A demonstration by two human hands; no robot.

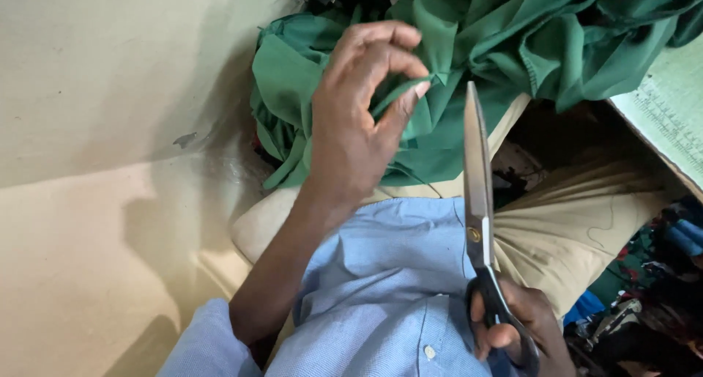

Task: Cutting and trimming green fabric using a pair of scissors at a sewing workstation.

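The left hand (351, 120) is pinching a narrow strip or folded edge of the green fabric (512, 47) between thumb and fingertips, the grip pressed together on the cloth and lifting that edge a little off the heap. The right hand (512, 322) is gripping the dark handles of a pair of large scissors (477, 201), fingers through the loops, and the long blades are lying shut against each other (no gap is showing between them), pointing up toward the pinched edge but standing just beside it, not touching it.

Judging from how things lie, the cutting of this pinched piece is not yet done: the strip is reading as whole, and the blades are neither parted nor around the cloth. Whether other parts of the fabric are already cut, the bunched folds are hiding.

The green fabric is lying in a rumpled pile at the top of the view, partly over a tan cloth (571, 230) that is draping down to the right. The person's light blue shirt (388, 289) is filling the foreground. A pale beige surface (110, 128) is spreading to the left, and a green ruled mat (670, 113) is showing at the right edge. No container is showing anywhere in view.
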